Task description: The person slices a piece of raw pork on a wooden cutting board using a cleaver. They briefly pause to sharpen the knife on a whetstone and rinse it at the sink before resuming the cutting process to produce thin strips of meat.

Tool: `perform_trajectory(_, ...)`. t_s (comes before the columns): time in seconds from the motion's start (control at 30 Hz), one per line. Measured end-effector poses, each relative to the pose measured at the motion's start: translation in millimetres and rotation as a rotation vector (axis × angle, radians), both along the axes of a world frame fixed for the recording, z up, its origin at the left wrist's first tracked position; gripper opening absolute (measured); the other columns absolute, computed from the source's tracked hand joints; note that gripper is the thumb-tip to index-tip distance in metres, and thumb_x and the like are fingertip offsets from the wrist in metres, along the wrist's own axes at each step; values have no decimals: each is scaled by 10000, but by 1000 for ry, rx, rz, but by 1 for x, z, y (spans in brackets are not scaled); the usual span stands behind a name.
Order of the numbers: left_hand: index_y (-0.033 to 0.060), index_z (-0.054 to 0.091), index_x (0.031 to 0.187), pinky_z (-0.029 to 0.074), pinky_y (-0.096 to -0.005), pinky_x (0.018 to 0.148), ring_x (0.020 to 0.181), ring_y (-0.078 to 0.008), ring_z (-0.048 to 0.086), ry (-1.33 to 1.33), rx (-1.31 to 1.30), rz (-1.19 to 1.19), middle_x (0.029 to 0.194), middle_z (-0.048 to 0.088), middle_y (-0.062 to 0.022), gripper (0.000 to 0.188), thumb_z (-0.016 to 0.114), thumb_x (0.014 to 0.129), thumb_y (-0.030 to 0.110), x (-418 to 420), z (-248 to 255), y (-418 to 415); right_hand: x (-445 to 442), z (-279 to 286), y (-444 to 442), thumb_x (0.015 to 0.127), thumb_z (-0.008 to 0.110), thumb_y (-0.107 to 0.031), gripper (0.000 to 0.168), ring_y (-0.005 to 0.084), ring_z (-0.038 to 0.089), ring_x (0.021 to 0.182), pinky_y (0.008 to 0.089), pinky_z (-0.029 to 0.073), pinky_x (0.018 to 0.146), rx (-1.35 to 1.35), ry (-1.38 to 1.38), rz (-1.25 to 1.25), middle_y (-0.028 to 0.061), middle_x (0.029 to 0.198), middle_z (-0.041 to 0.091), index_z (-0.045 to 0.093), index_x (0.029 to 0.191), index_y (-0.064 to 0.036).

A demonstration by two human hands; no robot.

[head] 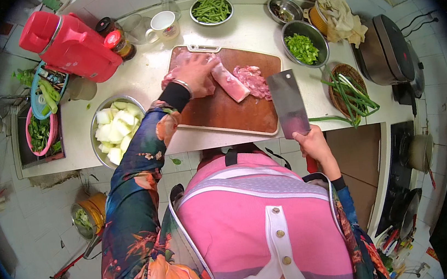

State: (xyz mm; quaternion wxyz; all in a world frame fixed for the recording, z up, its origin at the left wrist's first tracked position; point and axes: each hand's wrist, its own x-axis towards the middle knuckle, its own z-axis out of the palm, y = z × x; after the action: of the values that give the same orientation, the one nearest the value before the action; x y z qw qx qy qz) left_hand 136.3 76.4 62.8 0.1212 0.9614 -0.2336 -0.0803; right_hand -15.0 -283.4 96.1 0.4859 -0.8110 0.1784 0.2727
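My left hand rests over raw meat at the upper left of a brown cutting board, its fingers bent around the meat and partly hiding it. Beside those fingers a long pale slab of meat lies slanted across the board. Sliced meat is heaped to the right of the slab. My right hand grips a cleaver by its red handle, mostly covered by the fingers. The broad blade points away from me, over the board's right edge.
A metal bowl of cut pale vegetable chunks stands left of the board. Behind it are a red thermos, a mug and a bowl of green beans. Chopped green peppers and a basket of scallions sit right.
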Motion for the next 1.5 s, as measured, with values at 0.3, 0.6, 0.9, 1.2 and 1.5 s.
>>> perform_trajectory(0.3,60,518,1066,405,-437,914,1075,-287,557,-110,216,-237,1055,579,-103,504,726,607,75,30,-45,-58,-4,-21,-23,786,681,-155,266,398,660,838,417,522,756,-288,-105,289,239,845,675,679,1003,0)
perform_trajectory(0.6,193,685,1083,452,-407,900,999,-289,634,165,187,-315,997,672,-96,473,715,622,94,45,-14,-31,17,-10,-36,808,670,-150,288,282,677,720,365,522,685,-200,-62,179,193,827,707,669,1045,14)
perform_trajectory(0.9,132,627,1066,506,-410,876,1039,-352,624,147,154,-11,999,683,-129,399,683,672,126,96,-14,-33,33,-4,-49,849,657,-158,228,146,532,460,323,450,426,-93,-34,122,56,626,597,641,983,26)
perform_trajectory(1.2,218,567,1255,487,-427,896,1091,-316,576,195,109,307,1120,615,-110,812,882,508,255,17,-54,70,34,-5,-46,861,644,-164,224,127,515,459,310,436,409,-17,-17,168,27,604,553,628,965,34)
perform_trajectory(1.5,97,577,1147,508,-413,854,987,-346,613,170,-337,299,1047,605,-138,492,680,668,52,-31,-53,62,55,-3,-17,853,641,-148,180,126,509,463,316,432,422,7,-59,316,18,591,536,639,934,13)
